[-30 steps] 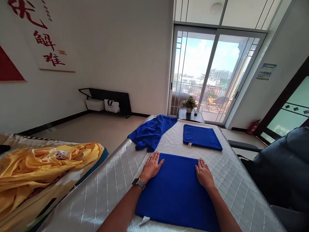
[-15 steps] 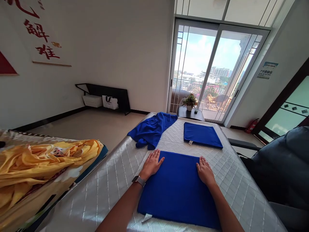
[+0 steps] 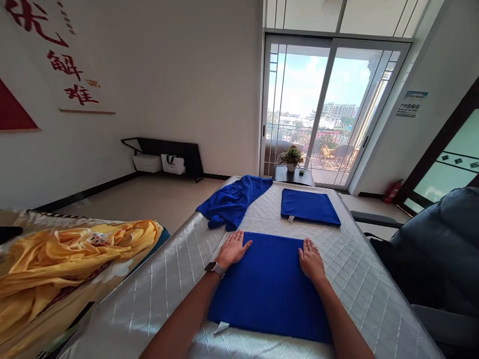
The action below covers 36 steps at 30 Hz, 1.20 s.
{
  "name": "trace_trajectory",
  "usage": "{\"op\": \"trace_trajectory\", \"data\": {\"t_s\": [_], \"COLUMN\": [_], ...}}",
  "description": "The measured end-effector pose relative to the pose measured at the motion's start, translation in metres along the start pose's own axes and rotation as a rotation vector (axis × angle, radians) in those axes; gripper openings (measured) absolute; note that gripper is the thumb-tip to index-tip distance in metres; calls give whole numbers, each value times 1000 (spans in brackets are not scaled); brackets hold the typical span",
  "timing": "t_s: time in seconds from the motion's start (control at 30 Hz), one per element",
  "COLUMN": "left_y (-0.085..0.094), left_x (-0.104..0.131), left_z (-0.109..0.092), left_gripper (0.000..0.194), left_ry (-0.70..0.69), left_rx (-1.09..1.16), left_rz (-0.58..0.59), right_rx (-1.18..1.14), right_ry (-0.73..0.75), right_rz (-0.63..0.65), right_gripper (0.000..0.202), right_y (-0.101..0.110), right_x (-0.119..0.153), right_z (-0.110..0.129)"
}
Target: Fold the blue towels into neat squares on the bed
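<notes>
Pale walls (image 3: 202, 89) and one sliding glass door (image 3: 322, 94) stand well beyond the near blue cloth (image 3: 273, 286), which lies flat and folded on one silvery quilted mattress (image 3: 359, 279). Well right of that cloth sits one bulky dark padded seat (image 3: 437, 249); well left of it, one heap of yellow fabric (image 3: 82, 259). Far beyond it to the left hangs one scroll (image 3: 71, 75) in red characters: 解 and 难 read clearly, while the top one is cut off and the small column is unreadable.

Blue cloths number three: the near one, one rumpled cloth (image 3: 239, 199) just past its far left corner, and one far folded cloth (image 3: 310, 207) beyond its far right corner. Two hands rest palm down on the near cloth: the left hand (image 3: 232, 248) at its left edge, thumb spread from straight fingers, and the right hand (image 3: 312, 260) at its right edge, fingers straight and together. Neither pinches anything.

One notice (image 3: 411, 103), far beyond the cloth to the right, is too small to read. One watch (image 3: 214, 269) circles the left wrist, beside the cloth's left edge. One white tag (image 3: 221, 327) sticks out at its near left corner.
</notes>
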<state>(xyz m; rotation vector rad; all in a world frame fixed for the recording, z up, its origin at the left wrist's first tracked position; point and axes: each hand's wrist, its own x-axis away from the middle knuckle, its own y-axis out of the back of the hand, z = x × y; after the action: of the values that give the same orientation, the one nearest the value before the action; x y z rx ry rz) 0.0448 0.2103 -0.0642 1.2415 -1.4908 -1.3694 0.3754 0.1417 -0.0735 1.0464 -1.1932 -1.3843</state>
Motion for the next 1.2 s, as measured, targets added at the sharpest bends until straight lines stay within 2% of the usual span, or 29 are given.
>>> {"op": "trace_trajectory", "data": {"t_s": [0.07, 0.13, 0.2, 0.3, 0.37, 0.43, 0.47, 0.53, 0.6, 0.77, 0.83, 0.93, 1.2], "left_y": [4, 4, -3, -19, -30, -37, -39, -38, -34, -21, -19, -19, -18], "left_x": [-3, -3, -1, 5, 8, 9, 9, 7, 5, 5, 8, 12, 16], "left_z": [-23, -61, -109, -175, -201, -206, -202, -181, -146, -44, -18, -4, -11], "left_gripper": [77, 76, 75, 70, 68, 67, 67, 69, 71, 75, 75, 77, 77], "left_ry": [14, -32, -169, -417, -468, -440, -411, -345, -264, -33, 7, 10, 14], "left_rx": [-18, -19, 23, 112, 143, 147, 142, 119, 83, 13, 16, 35, 49], "left_rz": [-50, -123, -166, -133, -106, -97, -99, -108, -109, -118, -128, -133, -163], "right_rx": [-9, -17, -23, -25, -24, -24, -25, -27, -30, -38, -34, -18, 38], "right_ry": [1, 3, 6, 21, 31, 37, 38, 33, 24, 16, 13, 11, 5], "right_rz": [-7, -14, -19, -21, -21, -23, -25, -27, -28, -18, -16, -18, -21], "right_gripper": [64, 63, 63, 62, 62, 62, 62, 62, 63, 64, 64, 64, 63], "right_y": [0, -1, 0, 1, 2, 3, 3, 3, 3, 0, -1, -2, -6], "right_x": [0, 0, 1, 2, 3, 4, 4, 3, 2, 2, 2, 2, 1], "right_z": [0, 0, 0, -1, -2, -2, -2, -1, -1, -2, -2, -2, -1]}}
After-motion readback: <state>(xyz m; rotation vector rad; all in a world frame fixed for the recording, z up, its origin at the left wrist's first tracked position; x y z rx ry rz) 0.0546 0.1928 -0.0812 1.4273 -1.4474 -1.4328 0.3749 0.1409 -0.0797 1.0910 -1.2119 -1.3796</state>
